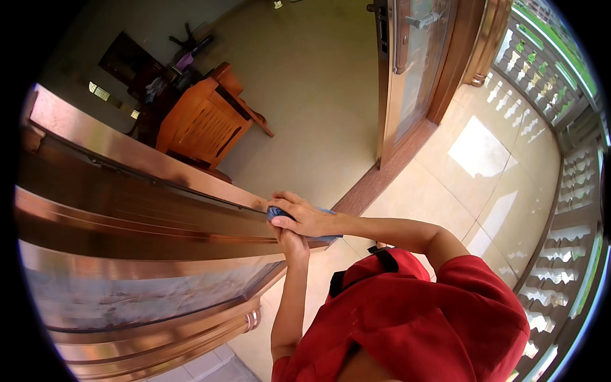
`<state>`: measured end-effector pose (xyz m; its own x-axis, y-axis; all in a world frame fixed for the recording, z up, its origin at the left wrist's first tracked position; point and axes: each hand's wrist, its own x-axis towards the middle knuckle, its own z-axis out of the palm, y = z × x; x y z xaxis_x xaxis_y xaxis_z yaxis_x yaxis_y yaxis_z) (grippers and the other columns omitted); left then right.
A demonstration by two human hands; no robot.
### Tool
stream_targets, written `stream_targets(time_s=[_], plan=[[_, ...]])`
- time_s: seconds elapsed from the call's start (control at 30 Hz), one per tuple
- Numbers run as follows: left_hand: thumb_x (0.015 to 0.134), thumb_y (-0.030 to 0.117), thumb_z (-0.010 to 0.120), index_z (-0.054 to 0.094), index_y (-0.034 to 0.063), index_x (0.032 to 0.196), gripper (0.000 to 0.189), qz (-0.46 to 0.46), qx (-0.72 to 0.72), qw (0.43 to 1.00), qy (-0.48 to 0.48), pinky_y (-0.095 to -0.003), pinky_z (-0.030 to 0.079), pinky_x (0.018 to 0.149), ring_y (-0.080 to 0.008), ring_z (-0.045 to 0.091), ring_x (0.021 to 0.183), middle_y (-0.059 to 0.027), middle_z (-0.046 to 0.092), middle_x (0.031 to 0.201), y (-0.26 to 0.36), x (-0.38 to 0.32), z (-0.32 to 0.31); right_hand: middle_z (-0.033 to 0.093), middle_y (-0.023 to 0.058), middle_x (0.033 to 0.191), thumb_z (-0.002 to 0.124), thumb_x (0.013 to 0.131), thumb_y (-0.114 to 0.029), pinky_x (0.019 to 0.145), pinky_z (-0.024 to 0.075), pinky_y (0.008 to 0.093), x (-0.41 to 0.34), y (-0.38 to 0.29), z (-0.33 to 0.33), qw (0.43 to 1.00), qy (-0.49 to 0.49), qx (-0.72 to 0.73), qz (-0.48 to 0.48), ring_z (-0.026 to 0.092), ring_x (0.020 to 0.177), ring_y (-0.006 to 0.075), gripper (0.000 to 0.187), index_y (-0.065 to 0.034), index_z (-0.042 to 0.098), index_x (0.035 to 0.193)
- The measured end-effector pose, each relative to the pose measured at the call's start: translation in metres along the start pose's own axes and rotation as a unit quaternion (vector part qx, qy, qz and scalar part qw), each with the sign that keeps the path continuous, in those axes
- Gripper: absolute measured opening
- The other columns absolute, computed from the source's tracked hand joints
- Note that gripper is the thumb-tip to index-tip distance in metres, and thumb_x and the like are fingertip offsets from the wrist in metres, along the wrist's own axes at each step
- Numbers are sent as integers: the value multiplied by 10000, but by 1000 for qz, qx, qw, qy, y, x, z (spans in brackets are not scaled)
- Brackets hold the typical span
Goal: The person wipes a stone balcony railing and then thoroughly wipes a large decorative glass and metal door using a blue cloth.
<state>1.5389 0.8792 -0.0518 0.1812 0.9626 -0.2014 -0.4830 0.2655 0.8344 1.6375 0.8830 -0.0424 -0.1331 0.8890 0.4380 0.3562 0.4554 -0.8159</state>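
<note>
My right hand reaches across from the right and grips a bunched blue cloth between thumb and fingers. A loose part of the cloth shows beneath my wrist. Directly below, my left hand is raised close against the right one; its fingers are mostly hidden, so I cannot tell whether they grip the cloth too. Both hands are at the end of a copper-coloured metal door leaf, which runs off to the left. A dark slot follows its edge up to the cloth.
Past the doorway stand a wooden chair and dark furniture. Another door leaf with a lever handle stands at the upper right. A reddish stone threshold crosses the floor. A balustrade borders the tiled floor on the right.
</note>
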Motion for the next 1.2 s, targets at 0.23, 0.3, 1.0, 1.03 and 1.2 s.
stream_targets(time_s=[0.23, 0.3, 1.0, 1.03, 1.2], plan=[[969, 325, 354, 340, 35, 1364, 490, -166, -21, 973, -161, -395, 371, 1050, -269, 417, 1261, -141, 386, 1375, -45, 50, 113, 118, 273, 1457, 480, 905, -514, 1088, 227, 491, -36, 34, -116, 973, 126, 67, 179, 175, 1350, 449, 679, -124, 282, 1425], [967, 330, 359, 347, 24, 1355, 495, -181, -47, 962, -199, -391, 352, 1061, -262, 407, 1267, -136, 393, 1366, -54, 52, 144, 87, 302, 1450, 487, 905, -513, 1091, 214, 489, -39, 30, -151, 948, 135, 118, 262, 128, 1362, 459, 692, -122, 255, 1426], [1000, 330, 339, 427, 12, 1304, 449, 266, 214, 904, -256, -361, 426, 927, -261, 493, 1156, -131, 484, 1294, -40, 201, 439, 173, 263, 1443, 586, 883, -185, 1050, 275, 439, 82, 11, -443, 777, 540, -288, -145, 291, 1279, 413, 586, -81, 331, 1400], [1005, 326, 327, 409, 11, 1315, 449, 330, 197, 888, -254, -366, 410, 953, -260, 467, 1182, -132, 460, 1313, -48, 208, 464, 158, 271, 1449, 602, 869, -204, 1048, 269, 459, 89, 25, -459, 767, 525, -343, -136, 286, 1277, 430, 595, -96, 347, 1395], [1002, 419, 306, 331, -24, 1359, 570, 311, 102, 869, -370, -365, 340, 1022, -288, 404, 1236, -193, 342, 1397, -44, 244, 512, 148, 319, 1435, 636, 815, -217, 1013, 269, 540, 120, 84, -465, 753, 530, -362, -146, 272, 1254, 504, 631, -144, 352, 1374]])
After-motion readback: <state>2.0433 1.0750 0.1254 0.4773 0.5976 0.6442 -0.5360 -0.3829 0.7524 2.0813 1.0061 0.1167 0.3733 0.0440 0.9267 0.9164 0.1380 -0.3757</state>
